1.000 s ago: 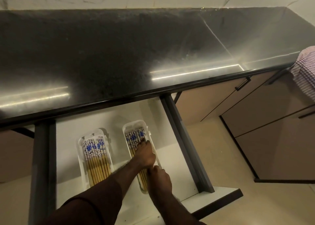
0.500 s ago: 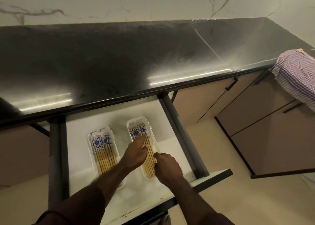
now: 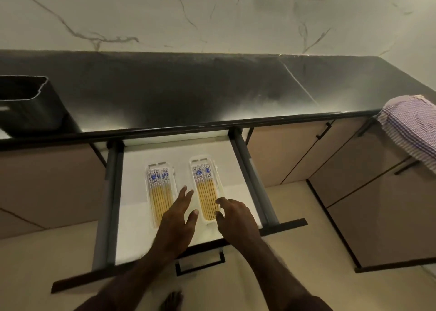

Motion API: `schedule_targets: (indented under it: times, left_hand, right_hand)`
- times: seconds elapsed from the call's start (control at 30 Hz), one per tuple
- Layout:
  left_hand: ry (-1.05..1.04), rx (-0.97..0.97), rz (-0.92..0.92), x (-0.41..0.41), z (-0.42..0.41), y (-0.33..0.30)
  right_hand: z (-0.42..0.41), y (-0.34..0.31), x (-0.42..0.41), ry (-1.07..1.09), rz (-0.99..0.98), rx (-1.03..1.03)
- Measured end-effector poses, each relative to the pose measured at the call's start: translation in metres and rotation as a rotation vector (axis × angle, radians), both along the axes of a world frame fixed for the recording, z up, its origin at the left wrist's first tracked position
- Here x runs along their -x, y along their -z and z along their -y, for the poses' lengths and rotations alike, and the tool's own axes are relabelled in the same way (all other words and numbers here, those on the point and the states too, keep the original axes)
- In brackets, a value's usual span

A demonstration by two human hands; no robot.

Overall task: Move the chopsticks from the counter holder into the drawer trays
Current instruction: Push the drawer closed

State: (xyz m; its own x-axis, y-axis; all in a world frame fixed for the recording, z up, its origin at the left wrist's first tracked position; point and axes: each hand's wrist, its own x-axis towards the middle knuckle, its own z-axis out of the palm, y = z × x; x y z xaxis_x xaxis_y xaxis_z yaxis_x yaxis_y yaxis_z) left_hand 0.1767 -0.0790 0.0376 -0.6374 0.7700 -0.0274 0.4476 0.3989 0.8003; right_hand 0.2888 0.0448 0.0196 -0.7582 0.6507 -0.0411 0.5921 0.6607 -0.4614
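A: Chopsticks (image 3: 158, 192) status? Going L to R.

B: Far L on counter (image 3: 188, 93): black holder (image 3: 26, 103), top open, looks empty from this angle but can't see to the bottom. Drawer (image 3: 132, 216) pulled out. L tray (image 3: 151, 169) full, sticks side by side, blue ends to the back. L hand (image 3: 175, 221) hovers over gap btw trays, fingers straight and spread, holding nothing.

A: R side?

B: R tray (image 3: 213, 166) also loaded w/ chopsticks (image 3: 206, 195), same orientation. R hand (image 3: 236, 216) at tray's near R corner, fingers loosely bent, nothing pinched; fingertips (image 3: 219, 201) at the rim, can't tell if touching. Striped towel (image 3: 410, 126) over counter edge far R.

A: So done?

B: Prob yes, transfer looks complete. Left, I'd guess: pull hands out, maybe shut drawer.
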Motion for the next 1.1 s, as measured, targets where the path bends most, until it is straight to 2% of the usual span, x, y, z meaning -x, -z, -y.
schedule_targets:
  times: [0.27,0.5,0.77,0.9,1.1]
  left_hand:
    - [-0.082,-0.031,-0.199,-0.073,0.086,0.021]
    - [-0.122,0.080,-0.417,-0.077,0.133,0.051]
    - [-0.238,0.091,-0.498,-0.071,0.174,0.100]
    - [-0.248,0.088,-0.539,-0.064,0.182,0.124]
    - [-0.244,0.025,-0.610,-0.036,0.163,0.146]
  right_hand:
    - [0.065,-0.010,-0.064,-0.075,-0.196,-0.097]
    - [0.093,0.044,-0.084,-0.153,-0.060,-0.037]
    - [0.098,0.111,-0.064,-0.257,0.180,-0.138]
    - [0.100,0.128,-0.055,-0.242,0.107,-0.215]
    - [0.085,0.125,-0.029,-0.214,0.033,-0.181]
